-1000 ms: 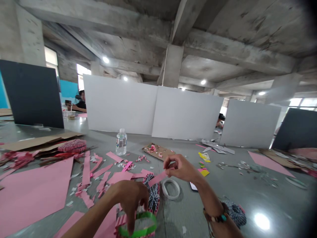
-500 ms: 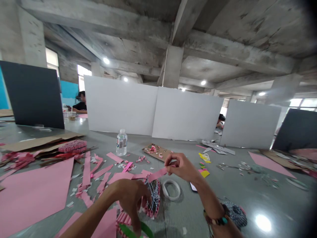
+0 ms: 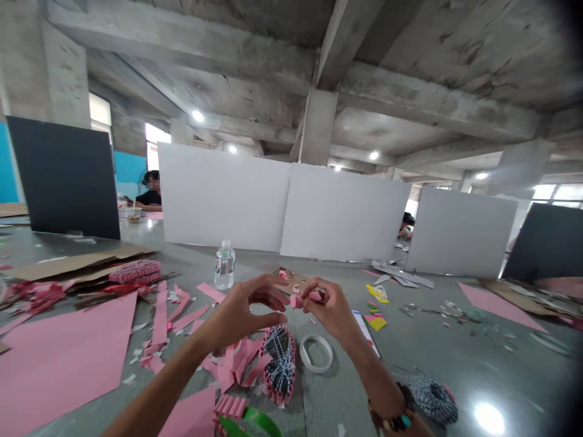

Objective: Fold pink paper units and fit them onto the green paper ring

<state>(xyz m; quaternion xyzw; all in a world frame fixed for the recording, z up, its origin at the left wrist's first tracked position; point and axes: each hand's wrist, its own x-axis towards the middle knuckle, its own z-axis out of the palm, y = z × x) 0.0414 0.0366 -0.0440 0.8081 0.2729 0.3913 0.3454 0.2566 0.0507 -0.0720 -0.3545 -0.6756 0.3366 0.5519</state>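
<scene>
The right hand (image 3: 332, 311) has its fingers (image 3: 316, 296) clenched on a small folded pink paper piece (image 3: 303, 301), held up above the grey tabletop (image 3: 455, 388). The left hand (image 3: 241, 314) is raised just beside that piece, its fingers parted and holding nothing. Below the hands lies a pink-and-black woven paper chain (image 3: 280, 364), with a white tape roll (image 3: 315, 354) just to its right and a phone (image 3: 364, 332) by the right wrist. Pink paper strips (image 3: 159, 315) lie scattered further left.
</scene>
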